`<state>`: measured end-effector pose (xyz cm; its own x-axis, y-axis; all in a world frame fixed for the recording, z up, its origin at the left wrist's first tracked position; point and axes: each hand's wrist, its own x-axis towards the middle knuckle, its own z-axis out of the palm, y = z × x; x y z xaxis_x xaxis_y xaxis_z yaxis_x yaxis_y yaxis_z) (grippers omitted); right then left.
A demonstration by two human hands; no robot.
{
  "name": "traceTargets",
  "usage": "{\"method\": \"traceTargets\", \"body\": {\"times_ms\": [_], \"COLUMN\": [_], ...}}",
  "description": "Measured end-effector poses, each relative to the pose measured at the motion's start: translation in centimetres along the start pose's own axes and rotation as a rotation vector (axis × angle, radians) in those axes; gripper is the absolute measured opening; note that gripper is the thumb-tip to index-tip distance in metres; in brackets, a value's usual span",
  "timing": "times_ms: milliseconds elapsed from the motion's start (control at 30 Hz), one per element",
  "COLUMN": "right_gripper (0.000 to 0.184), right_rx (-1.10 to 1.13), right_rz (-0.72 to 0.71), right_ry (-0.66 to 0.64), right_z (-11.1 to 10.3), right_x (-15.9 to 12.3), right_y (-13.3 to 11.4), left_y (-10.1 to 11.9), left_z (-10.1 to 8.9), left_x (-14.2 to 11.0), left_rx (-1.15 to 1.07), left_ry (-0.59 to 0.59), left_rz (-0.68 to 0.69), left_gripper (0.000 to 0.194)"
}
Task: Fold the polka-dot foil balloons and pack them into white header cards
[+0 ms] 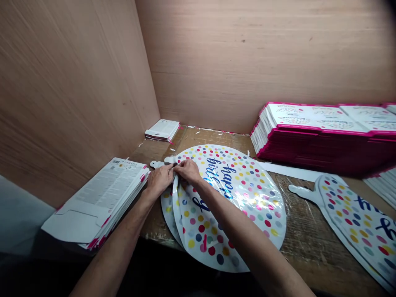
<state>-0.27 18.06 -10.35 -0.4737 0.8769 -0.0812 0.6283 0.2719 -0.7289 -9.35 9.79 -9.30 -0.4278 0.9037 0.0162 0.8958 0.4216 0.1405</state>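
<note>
The left grip and right grip are both closed, pinching the necks of fanned polka-dot foil balloons on the wooden counter. Slick foil could slip from a loose pinch, and a careless sweep right could catch the pink-edged cardboard stacks.

this looks like a small packing workshop: a plywood-walled booth around a worn wooden bench, with foil balloons laid out and stacks of printed, pink-edged cards piled ready in bulk.
</note>
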Motion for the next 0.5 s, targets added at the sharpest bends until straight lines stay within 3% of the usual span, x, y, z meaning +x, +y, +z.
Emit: {"method": "traceTargets", "body": {"times_ms": [167,300,367,433,500], "right_gripper": [0.022,0.026,0.028,0.029,0.028], "right_rx": [0.319,0.492,0.54,0.57,0.587], "right_rz": [0.095,0.207,0.257,0.285,0.292], "right_ry": [0.114,0.183,0.211,0.231,0.242], "right_z": [-4.0,-9.1,-11.0,-12.1,-12.4], "right_x": [-3.0,-6.7,-8.3,-9.4,-10.0], "right_y": [5.1,10.3,12.4,13.7,14.4], "left_y": [0.8,1.7,3.2,5.5,7.7], "left_z": [1.3,-0.3,-1.5,-2.6,-3.2], "left_x": [-0.8,-1.6,-2.1,-2.8,-3.7], "left_rx": [0.127,0.196,0.164,0.084,0.019], "left_ry": [0.031,0.04,0.106,0.201,0.143], "left_rz": [-0.002,0.025,0.06,0.225,0.459], "left_gripper": [0.052,0.046,0.041,0.039,0.037]}}
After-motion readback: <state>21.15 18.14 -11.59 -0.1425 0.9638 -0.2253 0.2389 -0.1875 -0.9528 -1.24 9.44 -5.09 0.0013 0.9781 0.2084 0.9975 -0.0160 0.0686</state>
